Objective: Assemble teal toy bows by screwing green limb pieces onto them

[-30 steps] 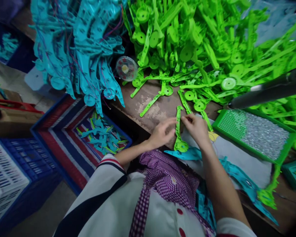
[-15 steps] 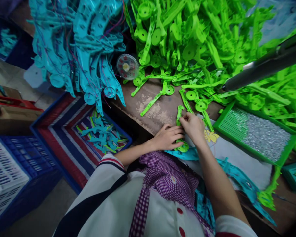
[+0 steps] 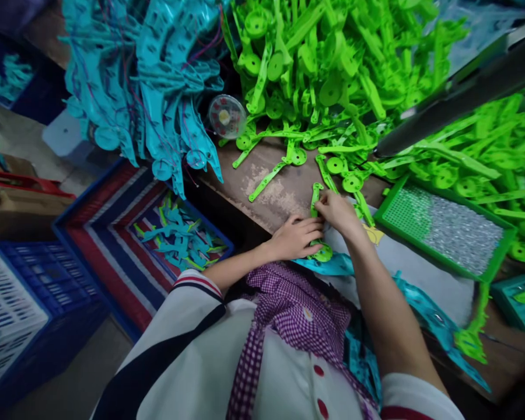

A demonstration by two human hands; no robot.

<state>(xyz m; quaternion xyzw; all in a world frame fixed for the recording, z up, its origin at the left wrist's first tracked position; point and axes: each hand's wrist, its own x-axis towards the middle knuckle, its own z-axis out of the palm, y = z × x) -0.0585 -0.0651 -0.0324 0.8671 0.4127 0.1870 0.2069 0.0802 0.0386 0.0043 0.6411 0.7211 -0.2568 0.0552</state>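
A long green plastic part (image 3: 317,195) with a round disc end (image 3: 323,254) lies on the worktable's front edge. My left hand (image 3: 295,237) lies over its middle with the fingers curled and pressing it down. My right hand (image 3: 338,212) pinches the part's upper end, fingers closed together. A turquoise plastic part (image 3: 332,266) lies just under the disc end, partly hidden by my arms.
A big heap of green parts (image 3: 354,76) fills the table's back, a heap of turquoise parts (image 3: 144,87) with wires its left. A green tray of small shiny pieces (image 3: 446,230) sits right. A dark bar (image 3: 455,99) crosses above. Blue crates (image 3: 126,245) stand on the floor left.
My left hand moved from beside the green part onto its middle and now presses it. My right hand stayed pinched at the upper end. The dark bar swung upward.
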